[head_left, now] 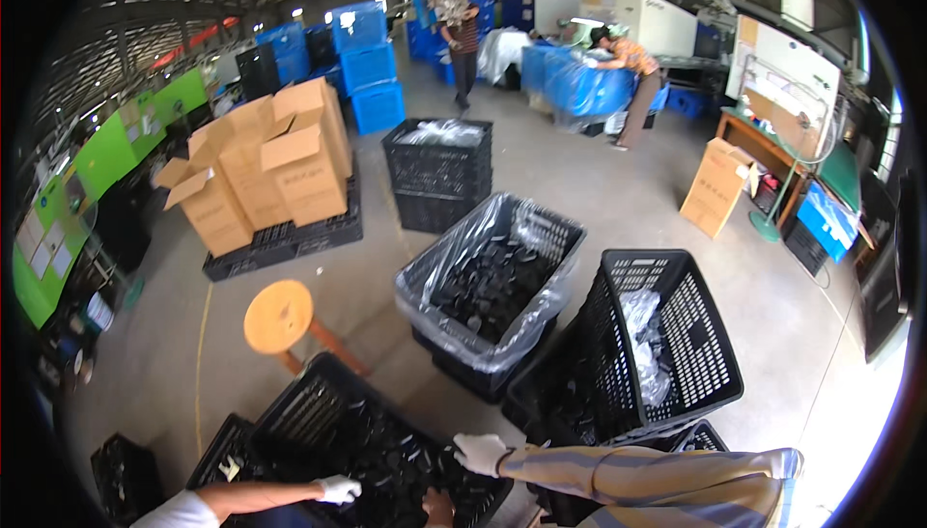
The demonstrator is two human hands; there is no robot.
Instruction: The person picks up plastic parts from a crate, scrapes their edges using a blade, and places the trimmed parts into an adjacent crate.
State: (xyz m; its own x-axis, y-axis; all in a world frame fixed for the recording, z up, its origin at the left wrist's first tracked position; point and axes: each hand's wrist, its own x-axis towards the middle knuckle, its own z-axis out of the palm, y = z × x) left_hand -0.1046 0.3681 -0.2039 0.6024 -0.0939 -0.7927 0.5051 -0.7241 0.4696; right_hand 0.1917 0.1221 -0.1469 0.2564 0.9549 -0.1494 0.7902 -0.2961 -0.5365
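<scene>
Two gloved hands hover over the black crate (319,412) of small dark parts (396,460) at the lower edge. The left hand (338,489) rests on the heap, fingers curled, grip unclear. The right hand (480,453) sits at the crate's far rim, loosely closed, parts lying just leftward.

Black perforated plastic crate (319,412), matt, filled with small black plastic parts (396,456), faintly glossy. White cloth gloves worn on left hand (338,489) and right hand (480,453). Glossy clear plastic liner (435,267) seen in middle crate. Smooth wooden stool (278,317) left; matt cardboard boxes (280,166) far left.
</scene>
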